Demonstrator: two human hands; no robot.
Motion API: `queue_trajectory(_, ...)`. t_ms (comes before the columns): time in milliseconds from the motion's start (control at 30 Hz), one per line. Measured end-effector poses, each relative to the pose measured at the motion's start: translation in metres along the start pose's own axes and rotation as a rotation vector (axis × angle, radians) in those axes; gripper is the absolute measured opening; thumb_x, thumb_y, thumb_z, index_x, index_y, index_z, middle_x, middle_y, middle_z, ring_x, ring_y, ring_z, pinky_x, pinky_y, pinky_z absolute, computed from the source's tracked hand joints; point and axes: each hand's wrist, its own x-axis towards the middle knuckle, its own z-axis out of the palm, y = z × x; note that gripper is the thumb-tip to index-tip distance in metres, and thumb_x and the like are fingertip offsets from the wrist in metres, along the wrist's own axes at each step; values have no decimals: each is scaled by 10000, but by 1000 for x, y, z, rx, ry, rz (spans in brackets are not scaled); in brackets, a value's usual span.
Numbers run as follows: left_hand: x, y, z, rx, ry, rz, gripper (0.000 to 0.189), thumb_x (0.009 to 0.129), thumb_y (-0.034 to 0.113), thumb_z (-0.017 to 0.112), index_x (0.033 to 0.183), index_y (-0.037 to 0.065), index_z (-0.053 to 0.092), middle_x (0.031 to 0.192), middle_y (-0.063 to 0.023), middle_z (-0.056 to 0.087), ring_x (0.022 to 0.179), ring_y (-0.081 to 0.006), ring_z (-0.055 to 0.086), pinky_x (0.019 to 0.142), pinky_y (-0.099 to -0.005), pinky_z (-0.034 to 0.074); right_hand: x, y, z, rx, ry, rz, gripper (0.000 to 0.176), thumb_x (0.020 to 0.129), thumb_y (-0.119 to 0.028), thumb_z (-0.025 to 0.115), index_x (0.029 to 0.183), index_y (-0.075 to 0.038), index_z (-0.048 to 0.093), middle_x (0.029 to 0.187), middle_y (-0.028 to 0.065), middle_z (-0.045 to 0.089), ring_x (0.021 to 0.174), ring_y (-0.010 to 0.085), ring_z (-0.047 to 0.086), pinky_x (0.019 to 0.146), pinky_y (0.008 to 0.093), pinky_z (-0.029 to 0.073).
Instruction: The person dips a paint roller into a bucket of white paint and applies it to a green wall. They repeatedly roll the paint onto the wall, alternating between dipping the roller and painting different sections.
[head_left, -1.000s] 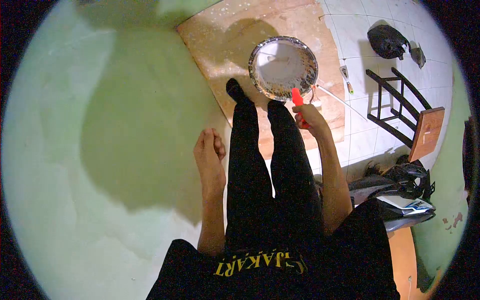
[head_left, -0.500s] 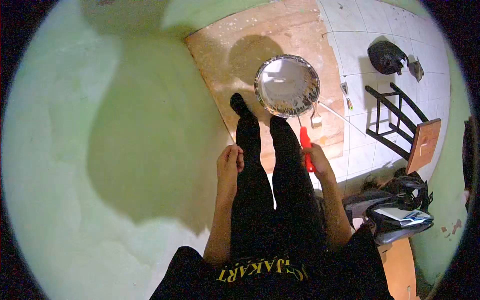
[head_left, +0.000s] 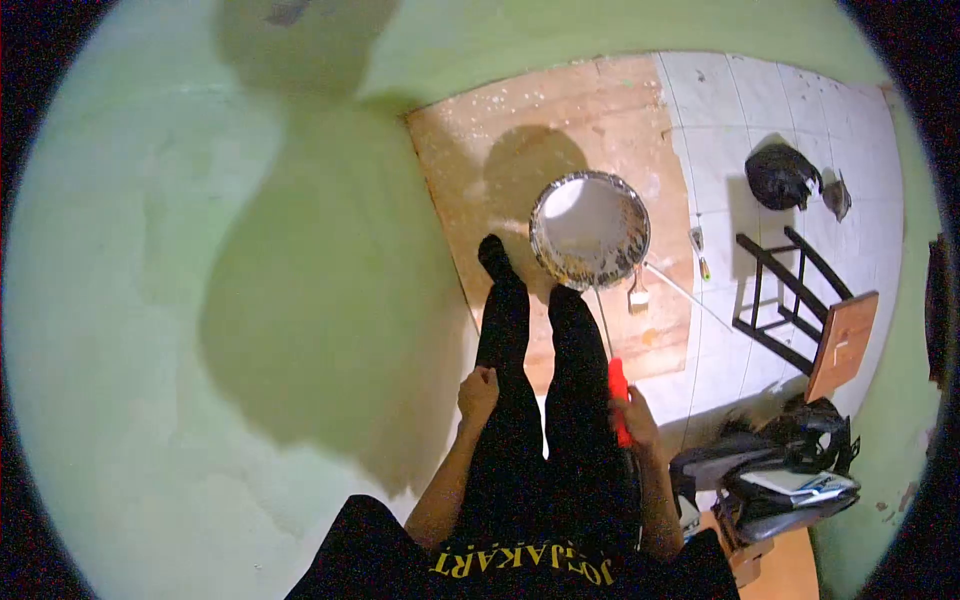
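Paint-spattered round bucket with white interior stands on light-brown wooden board, short of its left edge, which runs along pale green wall. Room to move: bare board beyond the bucket; on the right, a strip of board, then white floor tiles. White stick crosses the board's right edge; flat wood-handled paintbrush lies near the rim; black-framed stool with brown wooden seat lies farther right. Right hand is wrapped round red plastic handle; its thin rod reaches the bucket's near rim. Left hand has fingers curled in by the left leg; cannot tell whether it pinches anything. Since one second ago, handle has drawn back from the rim, baring the rod.
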Motion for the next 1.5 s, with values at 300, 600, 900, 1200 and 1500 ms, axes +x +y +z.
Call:
queue_trajectory(300,-9,12,1,36,63,-48,279,877,311,486,867,56,597,828,-154,645,789,-366,608,686,-464,469,-51,48,-5,104,145,62,208,882,-240,558,960,-73,463,662,5,485,491,83,444,409,218,371)
queue_trajectory(600,-10,8,-1,-3,103,-9,257,870,281,509,846,40,595,794,-174,637,752,-375,608,658,-471,470,-216,-58,3,-55,133,206,352,866,-212,558,1146,-23,459,802,69,545,637,126,514,556,276,432)
queue_trajectory(900,-3,7,-5,-15,134,2,272,875,304,504,845,48,591,782,-195,631,766,-386,605,671,-487,468,-209,-164,46,-10,60,-65,209,873,-161,535,1034,-51,459,689,-1,460,484,72,419,408,209,344)
queue_trajectory(1200,3,0,-1,30,90,-40,275,879,313,494,840,57,589,766,-190,628,746,-377,611,655,-490,471,32,-250,70,-190,57,-663,365,879,-200,551,1170,-2,454,713,15,495,518,80,462,426,230,380)
queue_trajectory(1500,7,0,1,46,61,-89,281,873,314,503,809,54,586,737,-181,632,716,-377,616,644,-479,476,202,-318,97,-232,-48,-587,250,852,-244,556,884,3,533,631,20,517,495,108,480,455,266,388)
